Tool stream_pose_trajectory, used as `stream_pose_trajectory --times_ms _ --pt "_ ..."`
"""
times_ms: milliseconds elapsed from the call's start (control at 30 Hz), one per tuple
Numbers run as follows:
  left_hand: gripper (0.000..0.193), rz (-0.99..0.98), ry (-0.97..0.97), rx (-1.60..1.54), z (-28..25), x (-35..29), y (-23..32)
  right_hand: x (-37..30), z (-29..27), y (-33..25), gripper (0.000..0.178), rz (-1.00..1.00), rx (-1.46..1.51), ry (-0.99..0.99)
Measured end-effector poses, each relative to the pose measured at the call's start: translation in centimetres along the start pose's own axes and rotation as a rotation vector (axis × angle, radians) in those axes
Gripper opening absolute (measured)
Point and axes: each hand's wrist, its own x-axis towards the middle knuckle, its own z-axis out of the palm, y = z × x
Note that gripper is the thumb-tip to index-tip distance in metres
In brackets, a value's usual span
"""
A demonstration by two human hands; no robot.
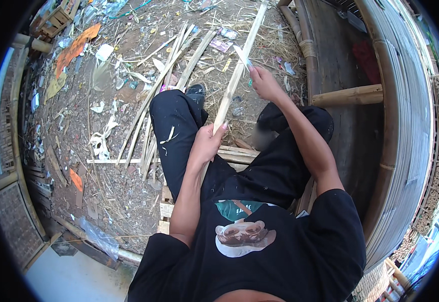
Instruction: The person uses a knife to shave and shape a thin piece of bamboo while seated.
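Note:
My left hand is closed around the near part of a long, pale bamboo strip, between my knees. From there the strip runs away from me across the ground toward the upper edge. My right hand grips a knife, its fingers hiding most of the handle. The light blade lies across the strip, pointing up and to the left; whether it cuts into the bamboo cannot be made out. Pale shavings cling to my dark trousers.
More bamboo strips lie in a loose bundle left of my leg. Litter, straw and an orange sheet cover the dirt ground. A bamboo pole and stacked slats stand close on my right. A wooden crate sits far left.

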Motion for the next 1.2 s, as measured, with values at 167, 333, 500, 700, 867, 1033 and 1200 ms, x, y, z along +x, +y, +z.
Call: stream_pose_trajectory --times_ms 167,333,500,700,867,1033,1200 --pt "0.038 0.001 -0.017 0.012 0.0 -0.2 0.2 0.8 -2.8 -0.3 0.045 -0.076 -0.164 0.082" --pt "0.038 -0.015 0.000 0.034 0.1 -0.3 0.2 0.4 -2.3 -0.9 0.048 -0.020 -0.114 0.015" --pt "0.042 0.023 0.015 0.105 -0.1 -0.1 0.0 -0.9 -0.7 -1.4 0.052 0.039 -0.061 -0.018" --pt "0.043 0.002 -0.015 0.082 -0.1 0.0 0.0 1.4 -1.7 0.6 0.049 -0.037 -0.022 0.111" --pt "0.041 0.034 0.050 0.185 0.1 0.5 -0.2 -0.3 -0.2 0.3 0.044 -0.195 -0.134 0.035" --pt "0.041 0.054 0.030 0.118 -0.3 0.5 -0.6 -0.1 0.2 -1.1 0.038 -0.253 -0.130 0.202" --pt "0.037 0.033 0.028 0.147 0.1 0.2 -0.3 -0.3 -0.5 -0.1 0.038 -0.230 -0.179 0.222"
